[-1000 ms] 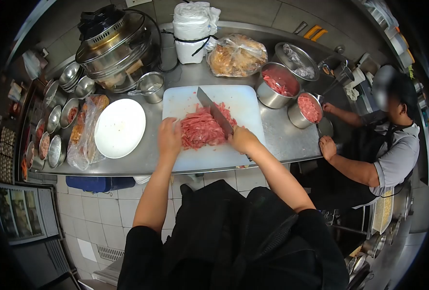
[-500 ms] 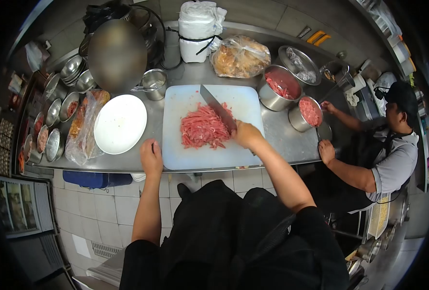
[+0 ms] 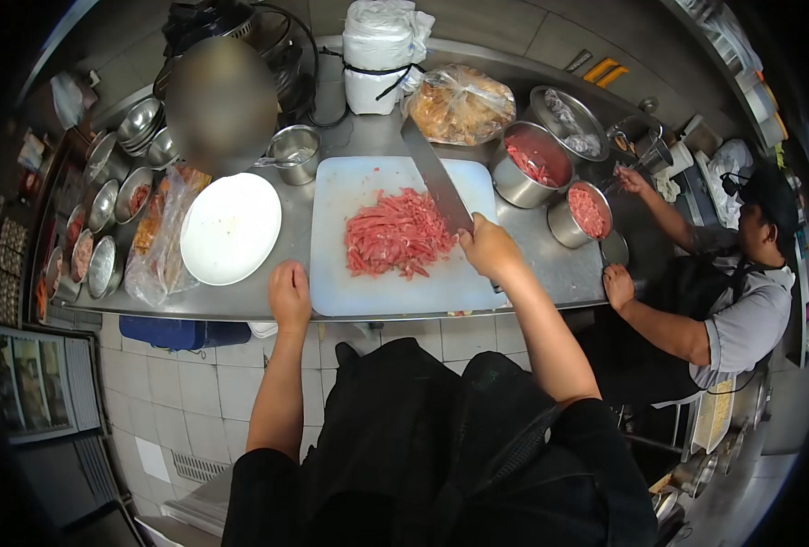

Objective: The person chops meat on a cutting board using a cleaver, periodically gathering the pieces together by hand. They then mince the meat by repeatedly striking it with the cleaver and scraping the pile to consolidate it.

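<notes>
A heap of sliced red meat (image 3: 394, 239) lies on the white cutting board (image 3: 336, 292). My right hand (image 3: 494, 248) is closed round the handle of a large kitchen knife (image 3: 436, 173). The broad blade slants up and to the left from my fist, along the heap's right side, with its tip beyond the board's far edge. At the counter's front edge, just left of the board, my left hand (image 3: 289, 290) rests as a loose fist; nothing shows in it. A white oval plate (image 3: 231, 228) stands left of the board.
Right of the board stand a larger pot (image 3: 523, 187) and a smaller pot (image 3: 564, 228), both with meat. A bagged food item (image 3: 459, 105) lies behind. Several metal bowls (image 3: 103, 208) crowd the left. A co-worker (image 3: 742, 292) in a cap stands at the right.
My right hand has moved slightly right with the knife, and the blade has come away from the meat toward the right. The co-worker's far hand has moved up and right, off the smaller pot.
</notes>
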A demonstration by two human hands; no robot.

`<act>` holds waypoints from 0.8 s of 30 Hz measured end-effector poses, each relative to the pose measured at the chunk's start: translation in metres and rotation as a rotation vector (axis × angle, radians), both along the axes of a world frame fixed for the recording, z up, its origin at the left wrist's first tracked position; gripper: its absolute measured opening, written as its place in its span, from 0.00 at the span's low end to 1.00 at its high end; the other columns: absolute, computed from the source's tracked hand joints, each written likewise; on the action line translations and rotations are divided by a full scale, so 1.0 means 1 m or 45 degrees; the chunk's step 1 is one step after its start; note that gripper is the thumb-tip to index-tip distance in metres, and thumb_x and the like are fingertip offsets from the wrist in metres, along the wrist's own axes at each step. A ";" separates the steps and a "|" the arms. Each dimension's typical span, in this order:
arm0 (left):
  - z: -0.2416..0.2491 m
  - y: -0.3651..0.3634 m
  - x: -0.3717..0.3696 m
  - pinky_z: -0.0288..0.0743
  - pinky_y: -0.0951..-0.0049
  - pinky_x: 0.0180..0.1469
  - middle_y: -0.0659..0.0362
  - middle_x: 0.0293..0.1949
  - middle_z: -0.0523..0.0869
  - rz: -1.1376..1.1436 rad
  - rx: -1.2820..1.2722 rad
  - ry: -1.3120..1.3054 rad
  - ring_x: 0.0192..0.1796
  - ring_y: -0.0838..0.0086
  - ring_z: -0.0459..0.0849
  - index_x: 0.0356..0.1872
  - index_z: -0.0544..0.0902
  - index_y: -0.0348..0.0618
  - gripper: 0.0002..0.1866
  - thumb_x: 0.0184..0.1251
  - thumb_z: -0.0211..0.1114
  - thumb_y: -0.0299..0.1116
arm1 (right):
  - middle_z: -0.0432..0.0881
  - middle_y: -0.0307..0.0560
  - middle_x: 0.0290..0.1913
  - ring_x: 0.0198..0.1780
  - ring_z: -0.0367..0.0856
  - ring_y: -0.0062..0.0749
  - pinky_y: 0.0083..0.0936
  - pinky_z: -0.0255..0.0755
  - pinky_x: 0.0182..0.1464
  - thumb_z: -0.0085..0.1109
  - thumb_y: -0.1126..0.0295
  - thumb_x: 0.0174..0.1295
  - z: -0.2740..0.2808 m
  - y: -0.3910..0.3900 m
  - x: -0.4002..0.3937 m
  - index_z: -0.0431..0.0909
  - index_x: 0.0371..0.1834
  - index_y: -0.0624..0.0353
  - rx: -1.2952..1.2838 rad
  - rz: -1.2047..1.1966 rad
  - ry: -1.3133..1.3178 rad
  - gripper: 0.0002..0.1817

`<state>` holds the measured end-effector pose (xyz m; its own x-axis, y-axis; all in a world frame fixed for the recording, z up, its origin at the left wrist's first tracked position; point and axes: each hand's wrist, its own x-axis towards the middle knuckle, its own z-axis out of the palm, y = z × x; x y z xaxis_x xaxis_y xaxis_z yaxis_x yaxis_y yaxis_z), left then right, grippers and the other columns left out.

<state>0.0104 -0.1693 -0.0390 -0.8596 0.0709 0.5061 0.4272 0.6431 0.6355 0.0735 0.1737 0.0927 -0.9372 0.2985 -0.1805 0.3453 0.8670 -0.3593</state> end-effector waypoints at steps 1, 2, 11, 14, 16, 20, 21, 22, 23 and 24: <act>0.000 0.000 -0.001 0.73 0.59 0.52 0.46 0.42 0.83 0.000 0.001 0.001 0.46 0.51 0.80 0.39 0.81 0.33 0.12 0.74 0.55 0.33 | 0.85 0.63 0.31 0.28 0.86 0.50 0.44 0.78 0.42 0.52 0.59 0.68 -0.011 0.001 0.000 0.75 0.47 0.64 0.014 -0.058 0.073 0.17; -0.001 0.001 -0.001 0.73 0.59 0.51 0.46 0.41 0.84 0.007 0.002 0.000 0.46 0.51 0.80 0.39 0.81 0.34 0.12 0.74 0.55 0.33 | 0.85 0.62 0.30 0.26 0.85 0.49 0.44 0.79 0.41 0.52 0.59 0.68 -0.062 0.013 -0.004 0.75 0.46 0.65 0.111 0.115 0.032 0.17; -0.004 -0.001 -0.002 0.73 0.56 0.48 0.48 0.38 0.84 0.022 0.019 -0.014 0.42 0.50 0.80 0.36 0.81 0.36 0.10 0.72 0.57 0.32 | 0.86 0.60 0.37 0.45 0.85 0.56 0.47 0.75 0.51 0.50 0.60 0.67 0.012 0.017 0.008 0.76 0.46 0.64 -0.125 -0.137 0.014 0.17; -0.008 -0.001 -0.002 0.72 0.55 0.48 0.48 0.38 0.84 0.010 0.034 -0.010 0.42 0.50 0.80 0.36 0.81 0.36 0.10 0.71 0.57 0.33 | 0.86 0.62 0.36 0.46 0.85 0.56 0.47 0.76 0.50 0.51 0.59 0.68 -0.032 0.030 0.010 0.76 0.47 0.65 -0.136 -0.168 -0.168 0.17; -0.007 -0.002 -0.004 0.72 0.55 0.48 0.48 0.37 0.84 0.010 0.041 -0.003 0.42 0.50 0.80 0.36 0.81 0.37 0.10 0.71 0.57 0.33 | 0.86 0.62 0.33 0.38 0.86 0.54 0.46 0.77 0.46 0.49 0.59 0.68 -0.001 0.026 0.011 0.76 0.46 0.65 -0.134 -0.149 -0.120 0.18; -0.005 -0.002 -0.002 0.72 0.55 0.48 0.49 0.39 0.84 0.014 -0.001 -0.041 0.42 0.51 0.80 0.36 0.81 0.37 0.10 0.71 0.57 0.33 | 0.85 0.61 0.30 0.28 0.86 0.50 0.44 0.78 0.43 0.48 0.58 0.69 0.000 0.027 0.020 0.76 0.46 0.66 -0.106 -0.151 0.101 0.19; -0.005 -0.002 -0.003 0.72 0.56 0.48 0.49 0.39 0.84 0.012 0.001 -0.039 0.43 0.51 0.81 0.36 0.81 0.37 0.09 0.71 0.57 0.32 | 0.85 0.61 0.30 0.28 0.86 0.50 0.44 0.78 0.43 0.48 0.58 0.69 -0.004 0.024 0.019 0.76 0.46 0.66 -0.105 -0.151 0.102 0.19; -0.005 -0.001 -0.002 0.72 0.56 0.48 0.49 0.39 0.84 0.009 0.003 -0.039 0.43 0.51 0.81 0.36 0.81 0.37 0.09 0.71 0.57 0.32 | 0.85 0.63 0.31 0.31 0.86 0.53 0.46 0.78 0.44 0.49 0.58 0.69 -0.009 0.019 0.016 0.76 0.46 0.65 -0.166 -0.165 -0.088 0.19; -0.005 -0.001 -0.001 0.72 0.56 0.48 0.49 0.39 0.84 0.012 0.002 -0.034 0.43 0.51 0.81 0.36 0.81 0.37 0.09 0.70 0.58 0.32 | 0.85 0.64 0.32 0.34 0.86 0.56 0.47 0.77 0.45 0.50 0.58 0.69 -0.012 0.016 0.014 0.76 0.46 0.65 -0.228 -0.178 -0.272 0.19; -0.004 -0.002 -0.004 0.72 0.56 0.48 0.49 0.39 0.84 0.025 0.003 -0.023 0.43 0.51 0.81 0.36 0.81 0.37 0.09 0.70 0.58 0.32 | 0.85 0.66 0.34 0.36 0.86 0.58 0.47 0.77 0.46 0.50 0.57 0.69 0.005 0.012 0.011 0.76 0.46 0.65 -0.215 -0.173 -0.307 0.19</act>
